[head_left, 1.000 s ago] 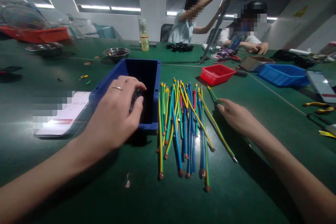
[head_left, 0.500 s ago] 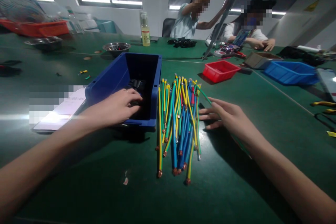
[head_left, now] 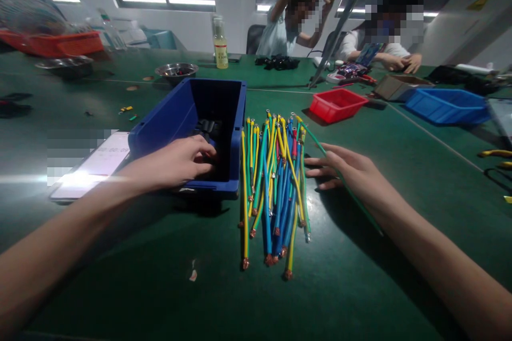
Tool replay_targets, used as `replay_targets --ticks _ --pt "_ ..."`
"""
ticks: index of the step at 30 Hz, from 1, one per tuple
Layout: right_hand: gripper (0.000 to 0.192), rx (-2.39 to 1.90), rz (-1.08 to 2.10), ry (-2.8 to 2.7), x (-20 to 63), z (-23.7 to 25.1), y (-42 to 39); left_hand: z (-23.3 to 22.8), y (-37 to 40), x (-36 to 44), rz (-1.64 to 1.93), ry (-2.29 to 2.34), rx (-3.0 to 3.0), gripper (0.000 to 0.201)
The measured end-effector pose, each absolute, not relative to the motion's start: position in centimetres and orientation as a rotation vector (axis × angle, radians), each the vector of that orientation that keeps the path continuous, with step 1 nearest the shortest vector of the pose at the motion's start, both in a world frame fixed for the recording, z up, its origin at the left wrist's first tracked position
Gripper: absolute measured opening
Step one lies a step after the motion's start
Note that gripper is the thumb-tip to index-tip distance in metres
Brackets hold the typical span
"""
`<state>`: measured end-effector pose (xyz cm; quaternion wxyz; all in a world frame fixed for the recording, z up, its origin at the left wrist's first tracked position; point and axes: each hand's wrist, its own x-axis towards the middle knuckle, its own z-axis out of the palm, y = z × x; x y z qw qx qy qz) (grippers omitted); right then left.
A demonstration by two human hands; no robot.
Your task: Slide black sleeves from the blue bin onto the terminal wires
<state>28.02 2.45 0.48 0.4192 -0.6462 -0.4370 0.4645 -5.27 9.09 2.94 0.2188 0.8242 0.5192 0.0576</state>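
Your right hand (head_left: 350,170) has come in against the right edge of the pile of crimped cable leads (head_left: 267,197). A second ago it was farther right, and a yellow-and-green lead lay splayed out beside it; now the right side of the pile is drawn in much tighter. For the work in hand, that looks like tidying the leads into one narrower group. You appear to pinch one green lead (head_left: 313,137) between thumb and forefinger, its far end over the pile and its near end beside your forearm, while your other fingers stretch left to the pile.

Your left hand (head_left: 178,162) has dropped lower into the dark blue parts bin (head_left: 160,117), fingers curled near some black parts (head_left: 208,129); I cannot tell whether you grip any. Over the last half second both hands have barely shifted.

The leads lie on the green tabletop (head_left: 160,287), just right of the bin, copper ends mostly toward you. A smartphone (head_left: 90,173) sits left of the bin, and a red tray (head_left: 340,109) beyond your right hand.
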Motion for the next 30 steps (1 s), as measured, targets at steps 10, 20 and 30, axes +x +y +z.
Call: replay_targets --ticks 10,20,30 --pt "0.047 -1.576 1.138 -1.293 28.8 0.4 2.3 3.6 8.9 -4.9 0.092 1.356 2.21 0.04" --pt "0.047 -1.631 0.872 -1.43 29.4 0.3 2.6 3.2 9.0 -5.0 0.103 1.267 2.178 0.037" --pt "0.033 -1.697 0.849 -1.459 28.5 1.0 2.0 2.9 8.3 -5.1 0.367 1.349 2.262 0.036"
